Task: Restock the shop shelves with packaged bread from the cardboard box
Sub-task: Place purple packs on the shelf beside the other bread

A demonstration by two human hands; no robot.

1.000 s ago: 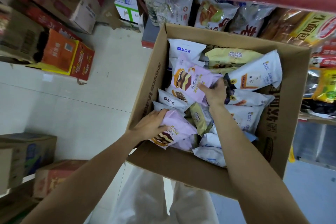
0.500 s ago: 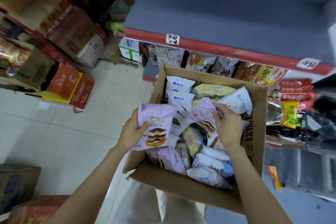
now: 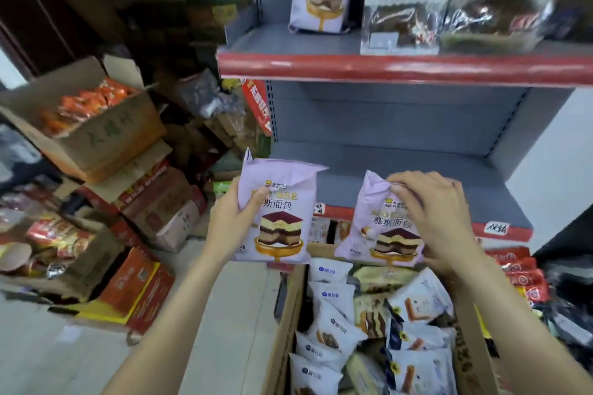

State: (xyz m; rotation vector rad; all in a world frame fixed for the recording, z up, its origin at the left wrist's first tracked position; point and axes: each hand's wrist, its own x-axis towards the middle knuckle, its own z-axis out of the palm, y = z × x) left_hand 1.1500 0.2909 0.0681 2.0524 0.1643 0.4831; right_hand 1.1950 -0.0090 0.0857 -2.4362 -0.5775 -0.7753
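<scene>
Hands each grip a lilac bread pack upright: left hand [image 3: 229, 228] holds left pack [image 3: 278, 212], right hand [image 3: 433, 218] pinches right pack [image 3: 375, 228], near bare grey shelf [image 3: 401, 167], above cardboard box [image 3: 285, 330] of packs.

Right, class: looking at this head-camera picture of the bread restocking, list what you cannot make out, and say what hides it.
- Head view: the right purple packet has part of its front covered by the right hand.
- Head view: the cardboard box is cut off by the bottom edge.
- Head view: print on the dark packets on the upper shelf is blurred.
- Head view: the left purple packet is partly hidden by the left hand.
</scene>
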